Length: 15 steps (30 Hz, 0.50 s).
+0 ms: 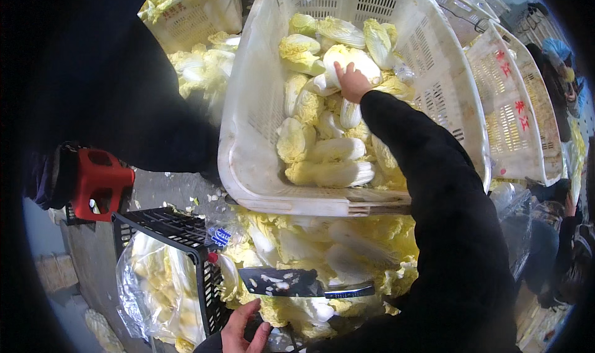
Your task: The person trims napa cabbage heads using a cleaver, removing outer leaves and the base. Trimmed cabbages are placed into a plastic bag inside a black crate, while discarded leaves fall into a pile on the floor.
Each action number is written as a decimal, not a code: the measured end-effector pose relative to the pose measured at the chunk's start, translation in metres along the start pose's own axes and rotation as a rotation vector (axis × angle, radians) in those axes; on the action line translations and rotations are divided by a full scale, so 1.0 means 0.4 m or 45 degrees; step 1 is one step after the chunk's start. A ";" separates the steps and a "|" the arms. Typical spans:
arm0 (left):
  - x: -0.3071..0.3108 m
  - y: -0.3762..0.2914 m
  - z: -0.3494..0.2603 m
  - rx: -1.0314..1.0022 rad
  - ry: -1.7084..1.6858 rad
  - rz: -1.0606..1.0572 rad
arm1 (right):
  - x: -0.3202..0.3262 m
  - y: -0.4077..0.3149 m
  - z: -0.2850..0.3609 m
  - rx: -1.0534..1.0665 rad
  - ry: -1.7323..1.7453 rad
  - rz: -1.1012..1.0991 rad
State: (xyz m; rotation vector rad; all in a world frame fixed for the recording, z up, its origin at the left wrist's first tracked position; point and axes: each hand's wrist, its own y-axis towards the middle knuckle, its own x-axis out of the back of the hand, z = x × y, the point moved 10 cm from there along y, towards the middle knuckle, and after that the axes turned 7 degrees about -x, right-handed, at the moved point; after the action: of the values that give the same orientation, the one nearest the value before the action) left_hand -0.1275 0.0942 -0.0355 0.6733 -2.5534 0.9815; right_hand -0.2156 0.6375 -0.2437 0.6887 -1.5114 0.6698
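My right hand (pixel 354 82) reaches into a large white slatted plastic crate (pixel 241 134) and grips a pale napa cabbage (pixel 365 65), thumb and finger spread over it. More trimmed napa cabbages (pixel 337 149) lie around it on the crate's floor. At the bottom edge, my left hand (pixel 244 327) holds nothing, its fingers apart and slightly curled. Just above that hand a cleaver (pixel 281 281) rests flat on a pile of leafy napa cabbages (pixel 260 234), its dark blade flecked with white cabbage bits. Its handle (pixel 349 291) points right.
At lower left, a black plastic basket (pixel 160 230) holds cabbages in a clear bag (pixel 158 278). Beyond it is a red plastic stool (pixel 103 183) beside a person in dark clothing (pixel 139 97). White crates (pixel 504 102) line the right; people (pixel 558 69) are at far right.
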 end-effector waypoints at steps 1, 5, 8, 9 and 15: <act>-0.002 -0.011 0.015 0.070 -0.037 0.053 | -0.005 0.011 -0.011 -0.009 0.034 0.069; 0.010 -0.055 -0.009 -0.259 -0.122 0.024 | 0.151 -0.012 -0.107 -0.210 0.941 0.118; -0.023 -0.106 0.031 -0.172 -0.599 0.065 | 0.288 -0.176 -0.047 -0.281 1.807 0.565; -0.049 -0.115 0.040 -0.099 -0.794 0.130 | 0.371 -0.253 0.000 -0.161 1.861 0.594; -0.154 -0.159 -0.049 0.001 -1.793 0.607 | 0.826 -0.897 0.417 1.168 1.362 0.772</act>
State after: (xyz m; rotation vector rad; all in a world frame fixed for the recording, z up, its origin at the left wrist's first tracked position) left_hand -0.0396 0.0854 -0.0151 1.0031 -4.0788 0.6893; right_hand -0.0637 0.2677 0.0816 0.3615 -0.3124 1.8827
